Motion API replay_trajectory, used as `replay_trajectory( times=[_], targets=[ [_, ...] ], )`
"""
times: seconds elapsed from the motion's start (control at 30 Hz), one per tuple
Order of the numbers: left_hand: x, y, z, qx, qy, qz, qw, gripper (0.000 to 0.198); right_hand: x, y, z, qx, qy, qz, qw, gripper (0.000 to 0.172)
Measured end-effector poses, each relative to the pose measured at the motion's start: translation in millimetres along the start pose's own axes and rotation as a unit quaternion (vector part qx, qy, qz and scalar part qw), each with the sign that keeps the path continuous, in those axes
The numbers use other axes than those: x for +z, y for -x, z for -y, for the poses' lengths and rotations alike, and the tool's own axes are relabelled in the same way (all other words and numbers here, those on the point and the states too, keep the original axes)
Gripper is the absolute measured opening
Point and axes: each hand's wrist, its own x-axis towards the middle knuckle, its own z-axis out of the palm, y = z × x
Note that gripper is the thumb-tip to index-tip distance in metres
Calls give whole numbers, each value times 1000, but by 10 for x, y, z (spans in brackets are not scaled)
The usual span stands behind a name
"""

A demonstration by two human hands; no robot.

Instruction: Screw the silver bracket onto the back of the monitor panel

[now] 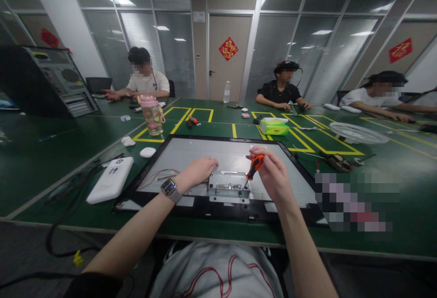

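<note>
A flat monitor panel (191, 152) lies face down on the green table in front of me, its grey metal back up. Near its close edge sits a small metal bracket (228, 187). My right hand (273, 175) is closed round an orange-and-black screwdriver (254, 166), whose tip points down at the bracket's right end. My left hand (198, 170), with a watch on the wrist, rests on the panel with its fingers curled at the bracket's left upper corner. Thin wires (157, 176) run over the panel left of that hand.
A white box (111, 179) lies left of the panel, a pink-lidded jar (152, 115) and a green tissue pack (274, 127) beyond it. A computer case (51, 79) stands far left, a white fan grille (357, 133) to the right. Three people sit at the far side.
</note>
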Motion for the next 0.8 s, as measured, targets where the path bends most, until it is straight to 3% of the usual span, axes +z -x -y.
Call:
replay_trajectory(
  times=[0.2, 0.47, 0.67, 0.8],
  targets=[
    [-9, 7, -10, 1, -1, -3, 1000, 34, -28, 10, -11, -7, -34, 21, 999, 17],
    [-4, -2, -9, 0, -3, -2, 1000, 35, -31, 25, -50, 11, 33, 22, 999, 28],
    [-7, 4, -15, 0, -3, 0, 1000, 36, -39, 17, -52, -74, 127, -33, 989, 12],
    [-8, 2, -13, 0, -2, 3, 1000, 35, -27, 25, -29, -49, 129, -17, 990, 25]
  ],
)
